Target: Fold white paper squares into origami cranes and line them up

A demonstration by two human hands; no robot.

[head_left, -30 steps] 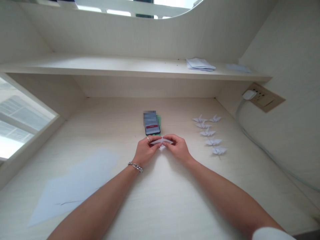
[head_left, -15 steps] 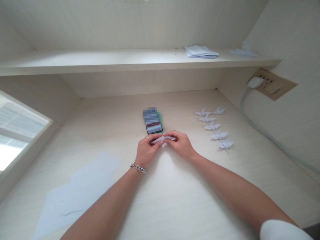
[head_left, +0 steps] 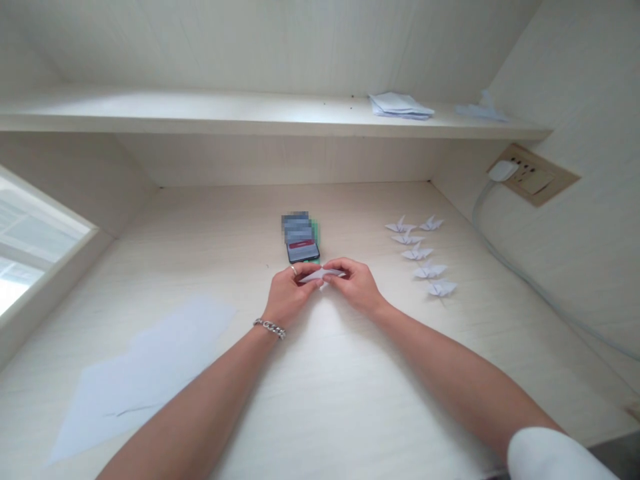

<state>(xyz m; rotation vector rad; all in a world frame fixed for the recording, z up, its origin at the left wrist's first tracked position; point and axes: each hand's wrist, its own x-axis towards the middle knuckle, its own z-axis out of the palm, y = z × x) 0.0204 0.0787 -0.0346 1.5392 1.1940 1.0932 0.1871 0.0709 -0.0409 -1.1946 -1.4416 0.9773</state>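
Observation:
A small folded piece of white paper with pointed ends is pinched between both hands, just above the desk. My left hand, with a ring and a chain bracelet at the wrist, grips its left side with thumb and fingers. On the other side my right hand pinches it, the two thumbs close together. Just beyond my fingertips lies a phone with its screen lit; part of it is blurred out. Several white paper cranes stand on the desk to the right of my right hand.
Flat white paper sheets lie at the left, partly behind my left forearm. A shelf spans the back, bearing a stack of folded paper. A plug in the wall socket trails a cable along the right side.
The view has shifted and tilted slightly. Both hands keep their pinch on the folded paper, with hardly any movement of the fingers.

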